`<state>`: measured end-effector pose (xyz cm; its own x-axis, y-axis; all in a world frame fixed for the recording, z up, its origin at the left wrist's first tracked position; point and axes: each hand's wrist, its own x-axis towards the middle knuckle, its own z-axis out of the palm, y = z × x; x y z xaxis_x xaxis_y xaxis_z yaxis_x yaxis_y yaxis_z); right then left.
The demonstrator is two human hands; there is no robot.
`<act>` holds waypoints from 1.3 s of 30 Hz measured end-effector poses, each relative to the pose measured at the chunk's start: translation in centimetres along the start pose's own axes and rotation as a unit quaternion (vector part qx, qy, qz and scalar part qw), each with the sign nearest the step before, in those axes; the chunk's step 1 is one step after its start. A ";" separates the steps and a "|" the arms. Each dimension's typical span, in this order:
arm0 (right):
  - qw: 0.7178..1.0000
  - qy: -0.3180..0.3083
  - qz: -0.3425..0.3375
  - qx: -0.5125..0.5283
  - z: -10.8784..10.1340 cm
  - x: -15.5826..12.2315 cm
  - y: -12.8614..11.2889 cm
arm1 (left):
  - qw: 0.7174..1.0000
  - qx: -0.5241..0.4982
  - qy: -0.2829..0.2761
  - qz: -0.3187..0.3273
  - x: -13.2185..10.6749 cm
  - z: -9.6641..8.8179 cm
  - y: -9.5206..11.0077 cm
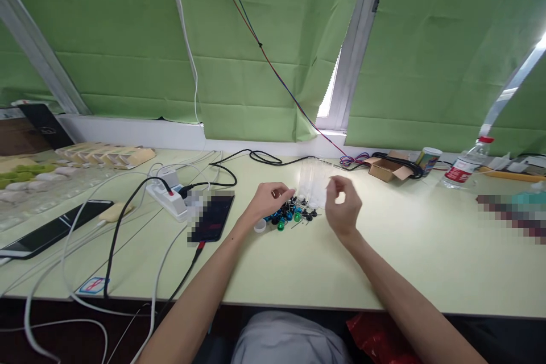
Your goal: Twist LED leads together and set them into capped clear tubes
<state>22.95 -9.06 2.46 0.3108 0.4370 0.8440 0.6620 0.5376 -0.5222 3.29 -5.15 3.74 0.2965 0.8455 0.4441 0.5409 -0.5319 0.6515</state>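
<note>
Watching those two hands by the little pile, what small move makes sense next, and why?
Perhaps the left hand should pinch one piece from the pile of small pieces: its fingertips are right by them, whereas the right hand is farther off, beside the clear containers. Whether either hand holds anything is hard to tell.

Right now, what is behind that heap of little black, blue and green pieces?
Clear plastic, its shape hard to tell, sits just behind the heap, between the left hand and the right hand; farther back hangs a green blind. Anything the left hand covers cannot be seen.
</note>
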 end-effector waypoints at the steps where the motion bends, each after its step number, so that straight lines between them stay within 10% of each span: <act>1: 0.999 -0.045 -0.005 0.018 0.5 -0.8 -0.5 | 1.000 0.003 -0.025 0.007 -0.1 0.0 0.0; 5: 0.983 -0.170 -0.046 0.056 2.4 -3.2 -0.7 | 0.993 0.013 -0.119 0.024 -0.2 -0.1 -0.4; 12: 0.975 -0.198 -0.095 0.027 4.4 -3.1 0.8 | 0.979 0.021 -0.204 0.024 -0.2 0.3 -1.7; 39: 0.917 -0.400 0.018 -0.001 2.5 -3.2 0.4 | 0.989 -0.018 -0.149 -0.005 0.2 0.6 -1.9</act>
<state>20.50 -8.48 -0.78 -0.2664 0.8431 0.4672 0.6623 0.5123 -0.5467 2.78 -4.00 2.25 0.5137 0.8237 0.2399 0.5187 -0.5209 0.6780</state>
